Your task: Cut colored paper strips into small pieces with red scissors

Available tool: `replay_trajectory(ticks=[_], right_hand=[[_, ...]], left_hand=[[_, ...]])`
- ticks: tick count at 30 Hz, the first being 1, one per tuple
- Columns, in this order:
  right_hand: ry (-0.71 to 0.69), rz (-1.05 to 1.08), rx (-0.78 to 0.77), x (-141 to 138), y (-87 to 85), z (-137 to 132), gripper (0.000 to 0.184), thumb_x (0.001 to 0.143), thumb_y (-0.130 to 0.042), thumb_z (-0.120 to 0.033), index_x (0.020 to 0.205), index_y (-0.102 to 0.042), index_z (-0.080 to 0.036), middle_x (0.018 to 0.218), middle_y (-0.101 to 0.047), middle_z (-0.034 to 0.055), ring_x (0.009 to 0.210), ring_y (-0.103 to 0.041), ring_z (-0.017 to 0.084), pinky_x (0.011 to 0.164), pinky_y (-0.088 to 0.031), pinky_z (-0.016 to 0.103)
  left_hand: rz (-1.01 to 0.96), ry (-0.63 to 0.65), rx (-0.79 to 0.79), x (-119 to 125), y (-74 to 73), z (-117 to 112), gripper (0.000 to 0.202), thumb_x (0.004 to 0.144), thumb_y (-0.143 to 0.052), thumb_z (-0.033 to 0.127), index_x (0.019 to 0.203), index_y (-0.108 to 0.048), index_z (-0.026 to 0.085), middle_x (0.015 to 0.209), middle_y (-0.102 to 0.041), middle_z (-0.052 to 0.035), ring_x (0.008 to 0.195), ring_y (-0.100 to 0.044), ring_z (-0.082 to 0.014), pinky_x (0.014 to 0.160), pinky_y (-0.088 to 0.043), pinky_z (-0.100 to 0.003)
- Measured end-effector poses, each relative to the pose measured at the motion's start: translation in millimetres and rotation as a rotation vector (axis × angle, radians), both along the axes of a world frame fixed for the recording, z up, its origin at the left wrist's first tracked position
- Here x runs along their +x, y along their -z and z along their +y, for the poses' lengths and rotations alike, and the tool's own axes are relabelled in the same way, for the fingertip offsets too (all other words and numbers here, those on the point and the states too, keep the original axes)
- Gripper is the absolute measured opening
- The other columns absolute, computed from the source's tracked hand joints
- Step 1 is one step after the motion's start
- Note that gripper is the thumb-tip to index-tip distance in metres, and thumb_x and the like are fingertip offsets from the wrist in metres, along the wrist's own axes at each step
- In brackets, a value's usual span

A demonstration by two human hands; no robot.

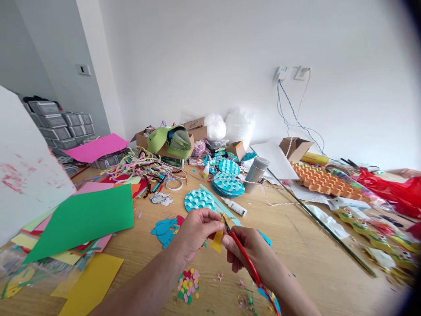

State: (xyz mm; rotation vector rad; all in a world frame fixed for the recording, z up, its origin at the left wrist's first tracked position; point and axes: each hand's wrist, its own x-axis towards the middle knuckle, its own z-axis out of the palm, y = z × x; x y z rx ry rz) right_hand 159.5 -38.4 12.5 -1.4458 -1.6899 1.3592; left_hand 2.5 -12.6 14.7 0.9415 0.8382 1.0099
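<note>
Yellow paper piece (pixel 217 241): pinched firmly by the left hand (pixel 198 229), above the wooden table (pixel 312 263). Red-handled scissors (pixel 244 252): gripped in the curled right hand (pixel 252 248), pointed at the paper's upper end. Blue paper fish (pixel 164 231): laid beside the left hand. Coloured paper dots (pixel 189 284): heaped nearer. Glue tube (pixel 234 206): laid beyond the hands.

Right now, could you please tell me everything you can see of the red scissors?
The red scissors have plastic-looking handles and short, metallic-looking blades. They slant above the table in the right hand, blades pointing forward, beside a yellow paper strip pinched in the left hand. Whether the blades touch it is hard to tell.
</note>
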Motion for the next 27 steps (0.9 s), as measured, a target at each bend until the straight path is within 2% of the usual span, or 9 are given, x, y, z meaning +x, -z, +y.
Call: replay_trajectory(ticks=[6,14,20,27], right_hand=[[0.022,-0.007,-0.023,-1.4,-3.1,-0.6,0.048,0.071,-0.064,-0.062,0.066,-0.049,-0.016,0.052,-0.058,-0.0013,0.040,-0.055,0.010,0.039,-0.038,0.019],[0.025,-0.021,-0.051,-0.4,-2.8,-0.1,0.047,0.072,-0.064,-0.061,0.066,-0.049,-0.016,0.051,-0.058,-0.0020,0.038,-0.054,0.009,0.037,-0.035,0.017],[0.010,-0.029,-0.038,2.3,0.5,0.5,0.045,0.074,-0.064,-0.058,0.068,-0.050,-0.016,0.052,-0.058,-0.0019,0.039,-0.055,0.009,0.037,-0.036,0.016],[-0.005,0.004,-0.045,0.7,-2.5,-1.1,0.049,0.072,-0.062,-0.063,0.069,-0.051,-0.016,0.053,-0.057,-0.0023,0.041,-0.054,0.009,0.040,-0.040,0.019]], left_hand=[[-0.001,-0.004,-0.001,0.1,-1.3,-0.7,0.021,0.058,-0.071,0.025,0.069,-0.058,0.013,0.061,-0.062,0.0009,0.055,-0.054,-0.0091,0.054,-0.039,-0.022],[-0.026,0.026,0.001,-1.6,-0.3,0.6,0.019,0.061,-0.068,0.024,0.072,-0.058,0.014,0.061,-0.066,-0.0042,0.057,-0.058,-0.0129,0.057,-0.041,-0.025],[-0.051,0.017,0.014,-1.3,-3.5,0.3,0.017,0.061,-0.069,0.024,0.068,-0.057,0.014,0.055,-0.063,-0.0021,0.053,-0.054,-0.0116,0.055,-0.040,-0.026],[-0.032,0.022,0.025,-2.4,-3.5,-0.9,0.015,0.061,-0.068,0.024,0.067,-0.059,0.014,0.055,-0.062,-0.0015,0.052,-0.054,-0.0110,0.055,-0.040,-0.025]])
